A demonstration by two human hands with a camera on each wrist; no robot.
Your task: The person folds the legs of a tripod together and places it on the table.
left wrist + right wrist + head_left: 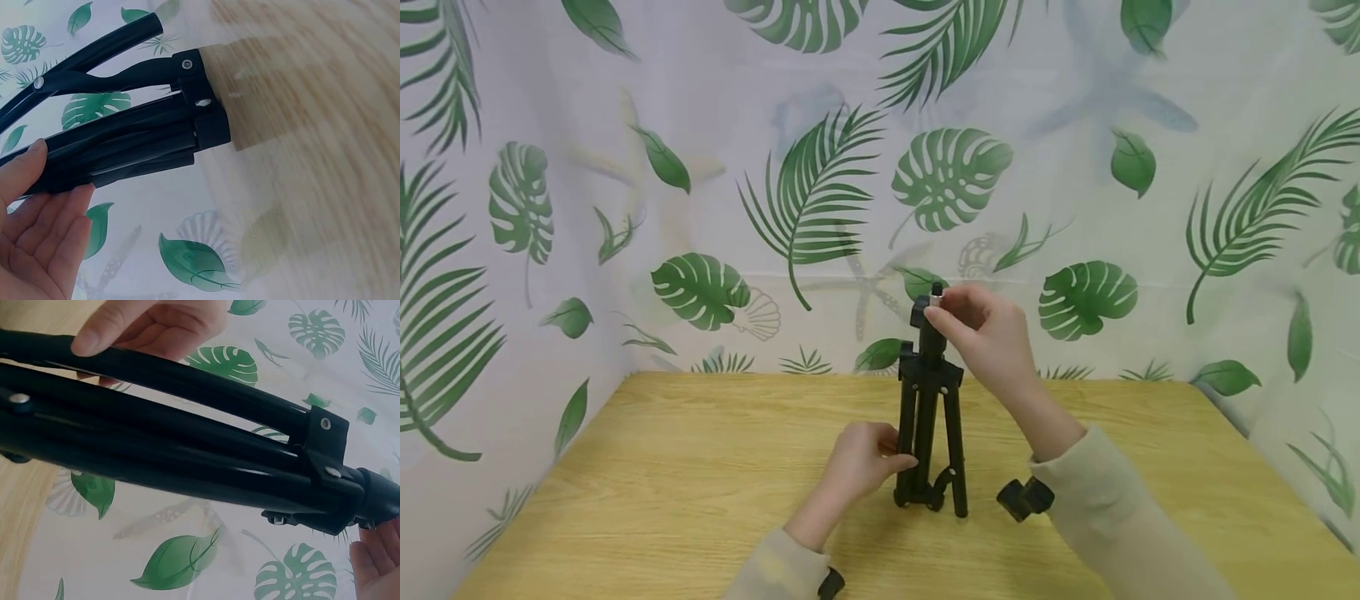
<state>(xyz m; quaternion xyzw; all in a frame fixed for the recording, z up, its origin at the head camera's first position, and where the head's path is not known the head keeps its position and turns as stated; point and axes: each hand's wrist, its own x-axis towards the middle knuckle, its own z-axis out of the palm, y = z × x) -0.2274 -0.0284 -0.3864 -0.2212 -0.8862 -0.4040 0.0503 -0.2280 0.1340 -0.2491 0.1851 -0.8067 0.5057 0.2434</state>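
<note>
A black tripod [929,417] is held upright over the middle of the table, its legs nearly folded, with one leg leaning out a little to the right. My left hand [861,460] pinches a leg low down between thumb and fingers; the left wrist view shows the thumb [25,169] on one side of the tubes and the fingers on the other. Up at the top, my right hand [992,337] grips the tripod's head by the silver-and-black tip [936,293]. Whether the feet touch the table I cannot tell.
The wooden table [700,467] spreads around the tripod. Behind and on both sides hangs a white leaf-print cloth [865,200]. Black wrist devices show at the right cuff [1026,498] and the left cuff [831,582].
</note>
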